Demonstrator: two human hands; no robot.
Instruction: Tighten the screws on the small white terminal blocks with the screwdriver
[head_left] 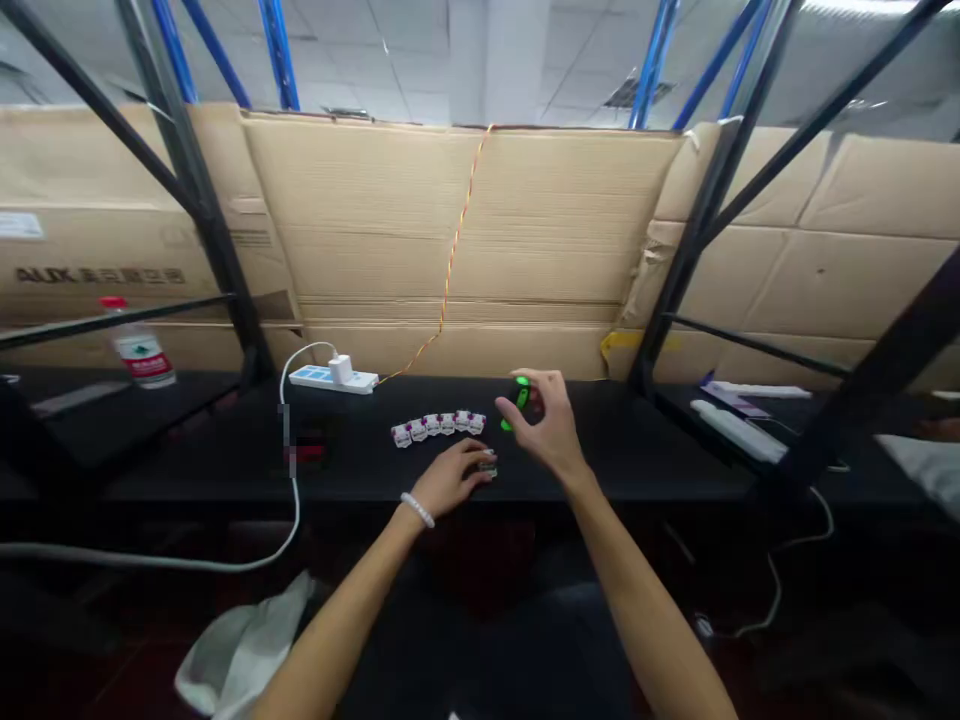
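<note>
Head view: white-and-purple pieces (433,425) sit neatly rowed, seemingly done; a small item (489,468), pinched by the left hand (452,477), looks outstanding; the right hand (550,428) pinches a green-and-black object (522,393).

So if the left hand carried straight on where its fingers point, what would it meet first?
Beyond the small piece it touches, the left hand would probably meet the right hand, which holds a green-and-black item; depth is unclear, so it might pass beneath.
</note>
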